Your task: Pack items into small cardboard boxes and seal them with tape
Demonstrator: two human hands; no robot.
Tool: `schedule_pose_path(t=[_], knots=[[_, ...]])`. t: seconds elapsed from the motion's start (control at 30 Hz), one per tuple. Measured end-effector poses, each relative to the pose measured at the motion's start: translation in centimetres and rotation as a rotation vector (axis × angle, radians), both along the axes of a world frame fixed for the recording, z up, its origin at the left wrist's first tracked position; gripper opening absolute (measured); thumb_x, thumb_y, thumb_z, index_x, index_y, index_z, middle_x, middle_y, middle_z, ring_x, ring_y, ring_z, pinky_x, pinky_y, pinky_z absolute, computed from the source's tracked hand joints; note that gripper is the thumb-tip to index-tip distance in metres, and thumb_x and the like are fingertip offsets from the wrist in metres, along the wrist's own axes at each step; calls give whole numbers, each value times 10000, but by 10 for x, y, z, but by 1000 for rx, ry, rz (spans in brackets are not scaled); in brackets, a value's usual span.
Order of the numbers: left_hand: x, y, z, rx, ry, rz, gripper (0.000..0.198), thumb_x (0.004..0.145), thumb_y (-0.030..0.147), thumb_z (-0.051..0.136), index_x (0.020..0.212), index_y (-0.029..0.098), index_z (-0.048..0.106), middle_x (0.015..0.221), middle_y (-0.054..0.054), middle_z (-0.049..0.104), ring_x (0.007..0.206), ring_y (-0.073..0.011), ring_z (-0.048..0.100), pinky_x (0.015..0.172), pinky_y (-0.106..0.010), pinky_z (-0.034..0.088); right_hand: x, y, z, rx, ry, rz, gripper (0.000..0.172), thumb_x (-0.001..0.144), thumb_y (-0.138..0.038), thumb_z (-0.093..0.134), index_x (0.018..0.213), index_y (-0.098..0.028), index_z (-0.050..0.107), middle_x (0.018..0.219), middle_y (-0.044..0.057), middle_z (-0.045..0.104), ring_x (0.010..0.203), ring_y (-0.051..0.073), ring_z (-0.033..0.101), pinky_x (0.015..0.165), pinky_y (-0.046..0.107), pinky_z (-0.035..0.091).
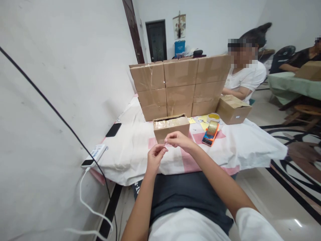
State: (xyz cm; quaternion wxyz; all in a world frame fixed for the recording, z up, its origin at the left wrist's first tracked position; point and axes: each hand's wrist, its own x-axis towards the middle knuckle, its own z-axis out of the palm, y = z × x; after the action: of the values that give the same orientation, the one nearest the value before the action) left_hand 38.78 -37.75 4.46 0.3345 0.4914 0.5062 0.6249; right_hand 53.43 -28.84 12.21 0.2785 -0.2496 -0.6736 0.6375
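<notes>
My left hand (154,157) and my right hand (178,140) meet in front of a small cardboard box (173,126), both with thumb and fingers pinched together. Something small and pale shows at the fingertips, too tiny to name. The box stands on the table, with clear tape shining across its top and a dark gap along its rear edge. To the right of my right hand lies an orange and blue tape dispenser (210,134) with a roll of tape in it. A loose tape roll (213,117) is just behind it.
Cardboard boxes (180,85) stacked in rows form a wall behind. Another box (233,109) stands at the right. A black phone (113,130) and a white power strip (94,155) lie at left. A black cable (50,105) hangs across. Beyond the boxes sits a person (247,75).
</notes>
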Motion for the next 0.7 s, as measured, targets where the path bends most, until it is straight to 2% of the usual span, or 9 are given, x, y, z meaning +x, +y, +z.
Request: schedule_pose_path(t=[0.1, 0.2, 0.27, 0.33, 0.43, 0.47, 0.53, 0.6, 0.7], knots=[[0, 1, 0, -53, 92, 7, 472, 844, 515, 682, 1160, 164, 674, 672, -22, 713, 456, -95, 485, 462, -221, 335, 3, 5, 4, 225, -3, -121, 267, 701, -421, 760, 683, -162, 700, 681, 9, 614, 623, 121, 501, 587, 262, 363], [-3, 8, 4, -81, 219, 83, 517, 855, 476, 680, 1244, 137, 646, 564, 4, 657, 464, -135, 534, 514, -249, 403, 14, 19, 19, 428, -17, -289, 260, 754, -426, 716, 698, -172, 716, 738, 29, 628, 705, 160, 553, 670, 297, 403], [-8, 20, 12, -57, 310, 180, 488, 859, 448, 672, 1242, 147, 647, 742, -61, 729, 652, -199, 652, 661, -311, 492, 25, 32, 35, 519, -28, -324, 267, 779, -433, 710, 711, -176, 725, 811, 39, 631, 758, 166, 563, 698, 299, 400], [-15, 37, 26, -1, 388, 259, 484, 848, 406, 684, 1274, 181, 638, 1123, -146, 735, 1030, -286, 676, 916, -407, 491, 34, 49, 51, 555, -25, -277, 284, 773, -448, 734, 698, -174, 719, 888, 46, 628, 813, 168, 568, 730, 297, 404], [-28, 70, 47, 82, 713, 251, 717, 816, 364, 734, 1475, 245, 480, 1534, -144, 503, 1466, -349, 379, 1181, -506, 265, 37, 79, 68, 487, 12, -136, 319, 743, -486, 771, 718, -173, 718, 925, 44, 636, 872, 174, 574, 815, 308, 427], [-32, 80, 52, 91, 860, 219, 814, 811, 356, 744, 1537, 264, 387, 1564, -135, 470, 1505, -349, 318, 1204, -535, 205, 35, 89, 69, 456, 32, -99, 330, 732, -497, 778, 728, -173, 719, 922, 43, 644, 891, 176, 577, 850, 315, 430], [-38, 95, 57, 82, 1095, 151, 934, 827, 347, 734, 1603, 291, 217, 1528, -135, 516, 1492, -344, 348, 1205, -590, 153, 28, 109, 67, 408, 54, -56, 353, 713, -518, 783, 741, -172, 722, 926, 44, 667, 920, 179, 586, 892, 320, 433], [-41, 102, 56, 64, 1171, 131, 966, 848, 337, 714, 1616, 301, 130, 1438, -136, 603, 1423, -327, 452, 1193, -617, 152, 17, 126, 59, 404, 1, -51, 375, 703, -534, 774, 753, -165, 730, 919, 50, 690, 907, 179, 599, 867, 310, 445], [-42, 102, 50, 63, 1216, 148, 936, 867, 339, 695, 1615, 280, 136, 1381, -153, 638, 1366, -315, 504, 1184, -630, 151, 1, 141, 44, 530, -317, -174, 333, 737, -498, 740, 771, -168, 760, 836, 42, 712, 833, 181, 614, 781, 290, 453]])
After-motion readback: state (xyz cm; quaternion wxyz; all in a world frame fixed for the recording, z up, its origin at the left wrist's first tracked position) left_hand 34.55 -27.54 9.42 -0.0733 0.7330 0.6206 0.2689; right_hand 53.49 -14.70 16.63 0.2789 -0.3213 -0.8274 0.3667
